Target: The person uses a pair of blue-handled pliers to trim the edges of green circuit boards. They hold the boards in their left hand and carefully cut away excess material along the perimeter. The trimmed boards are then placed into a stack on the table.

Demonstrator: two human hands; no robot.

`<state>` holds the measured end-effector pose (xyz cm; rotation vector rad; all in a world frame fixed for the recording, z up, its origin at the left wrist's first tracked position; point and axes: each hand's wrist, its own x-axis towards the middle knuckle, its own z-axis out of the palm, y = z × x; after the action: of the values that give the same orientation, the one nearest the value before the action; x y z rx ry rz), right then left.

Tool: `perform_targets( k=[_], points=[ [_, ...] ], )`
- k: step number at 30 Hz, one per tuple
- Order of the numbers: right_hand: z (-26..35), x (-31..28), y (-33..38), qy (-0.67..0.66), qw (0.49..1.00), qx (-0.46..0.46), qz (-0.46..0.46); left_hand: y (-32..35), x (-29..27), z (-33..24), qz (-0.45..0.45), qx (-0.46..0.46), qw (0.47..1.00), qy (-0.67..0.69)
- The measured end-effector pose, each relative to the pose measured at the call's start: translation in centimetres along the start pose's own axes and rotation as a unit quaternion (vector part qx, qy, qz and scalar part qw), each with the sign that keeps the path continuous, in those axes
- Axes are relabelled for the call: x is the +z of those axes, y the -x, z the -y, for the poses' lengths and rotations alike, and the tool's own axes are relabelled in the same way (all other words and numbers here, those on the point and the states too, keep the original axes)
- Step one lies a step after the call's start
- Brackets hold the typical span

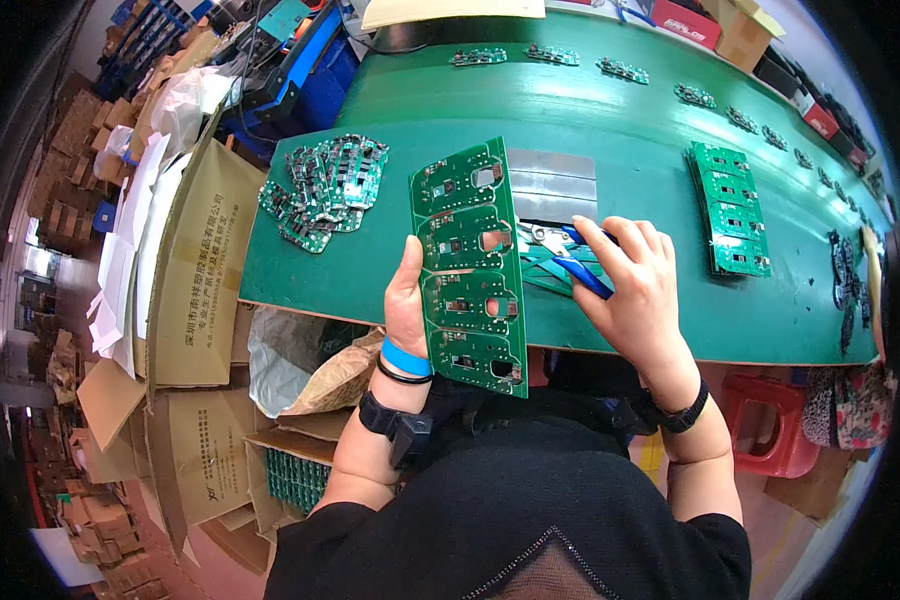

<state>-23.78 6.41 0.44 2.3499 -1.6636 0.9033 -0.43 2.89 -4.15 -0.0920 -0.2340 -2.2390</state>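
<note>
My left hand grips a green circuit board panel by its left edge and holds it up, tilted, over the table's front edge. Four-part in layout, the panel has small dark components and cut-out windows. My right hand is closed around blue-handled cutting pliers, close to the panel's right edge. Their metal head points left toward the panel; the jaw tips are partly hidden behind it. A grey metal plate lies on the table behind the pliers. Some green strips lie under the pliers, mostly covered.
A pile of single circuit boards lies at left; stacked panels are at right. Several boards line the green belt behind. Black scraps lie far right. Cardboard boxes flank the table's left; a red stool stands below right.
</note>
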Motion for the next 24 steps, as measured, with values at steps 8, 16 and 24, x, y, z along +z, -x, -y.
perform_targets(
  k=[8,16,24],
  points=[
    [-1.1,-1.2,-0.2,-0.018,0.995,0.062,-0.075,0.5,0.5,0.0,-0.109,-0.022,0.981,-0.161],
    [0.8,-0.3,-1.7,0.009,0.998,-0.008,-0.058,0.1,2.1,2.0,-0.148,0.043,0.915,-0.373],
    [1.1,-0.4,-1.9,0.014,0.999,-0.006,-0.042,0.2,3.2,2.3,-0.155,0.075,0.892,-0.419]
  ],
)
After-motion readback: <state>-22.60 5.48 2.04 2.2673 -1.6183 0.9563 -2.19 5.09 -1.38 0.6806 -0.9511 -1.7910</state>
